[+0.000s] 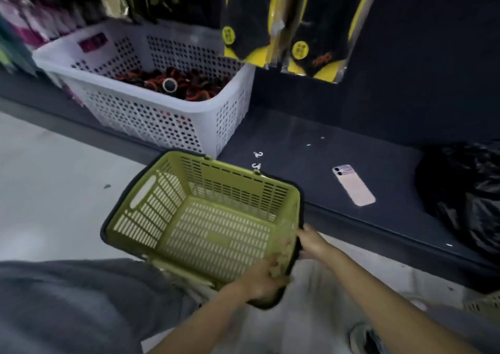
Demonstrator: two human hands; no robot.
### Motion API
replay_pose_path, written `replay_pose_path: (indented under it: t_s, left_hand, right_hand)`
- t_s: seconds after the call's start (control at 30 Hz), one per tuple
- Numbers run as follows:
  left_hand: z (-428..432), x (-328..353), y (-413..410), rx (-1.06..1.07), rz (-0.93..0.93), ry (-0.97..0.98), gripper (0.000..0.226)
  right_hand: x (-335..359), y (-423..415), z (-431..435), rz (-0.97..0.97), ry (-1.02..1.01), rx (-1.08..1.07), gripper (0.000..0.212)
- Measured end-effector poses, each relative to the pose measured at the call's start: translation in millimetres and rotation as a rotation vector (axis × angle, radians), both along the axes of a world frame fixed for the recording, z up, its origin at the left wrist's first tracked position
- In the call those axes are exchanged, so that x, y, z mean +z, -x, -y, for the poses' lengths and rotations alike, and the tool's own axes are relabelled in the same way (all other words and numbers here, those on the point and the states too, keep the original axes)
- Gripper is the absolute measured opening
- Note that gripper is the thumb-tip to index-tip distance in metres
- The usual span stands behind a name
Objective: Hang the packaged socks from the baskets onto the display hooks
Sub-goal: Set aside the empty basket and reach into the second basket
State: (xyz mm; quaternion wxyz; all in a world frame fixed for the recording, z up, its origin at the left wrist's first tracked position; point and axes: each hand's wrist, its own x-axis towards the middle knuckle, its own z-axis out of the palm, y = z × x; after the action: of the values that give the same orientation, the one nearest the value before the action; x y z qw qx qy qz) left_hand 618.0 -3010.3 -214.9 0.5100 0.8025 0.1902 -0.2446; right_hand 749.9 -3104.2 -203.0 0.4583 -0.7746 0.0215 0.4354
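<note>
A green plastic basket (151,191) with a dark rim is tilted in front of me, and nothing lies inside it. My left hand (263,279) grips its near right corner, fingers curled over the rim. My right hand (311,241) holds the right rim just beyond. A white perforated basket (151,115) stands on the dark shelf base at the upper left, with black and orange socks (176,83) in it. Two black and yellow sock packages (284,23) hang from the display above.
A pink phone (354,186) lies on the dark shelf base (311,148). At the right sits a black plastic bag (465,191). More packaged socks (54,10) hang at the upper left. Pale floor lies to the left, and my grey-clad knee fills the lower left.
</note>
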Motion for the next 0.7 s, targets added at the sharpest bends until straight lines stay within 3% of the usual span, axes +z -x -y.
replay_pose_path:
  t_s: [0.17, 0.3, 0.4, 0.47, 0.53, 0.63, 0.7]
  left_hand:
    - [-77, 0, 15, 0.26, 0.103, -0.079, 0.06]
    - [-105, 17, -6, 0.23, 0.345, -0.302, 0.061]
    - [-79, 40, -53, 0.102, 0.449, -0.352, 0.065]
    - [-39, 57, -84, -0.03, 0.482, -0.275, 0.062]
    - [9, 69, -102, -0.188, 0.444, -0.181, 0.061]
    - [72, 76, -113, -0.347, 0.383, -0.088, 0.062]
    - [102, 75, -115, -0.39, 0.36, -0.046, 0.062]
  right_hand:
    - [-4, 10, -84, -0.17, -0.229, -0.097, 0.03]
    - [7, 5, -64, -0.077, -0.267, -0.185, 0.029]
    - [16, -2, 14, 0.057, -0.126, -0.308, 0.024]
    - [28, -4, 86, 0.17, -0.023, -0.41, 0.014]
    - [48, -1, 160, 0.285, 0.077, -0.559, 0.006]
    - [73, -2, 251, 0.47, 0.342, -0.712, 0.019]
    - [77, -2, 299, 0.484, 0.475, -0.818, 0.013]
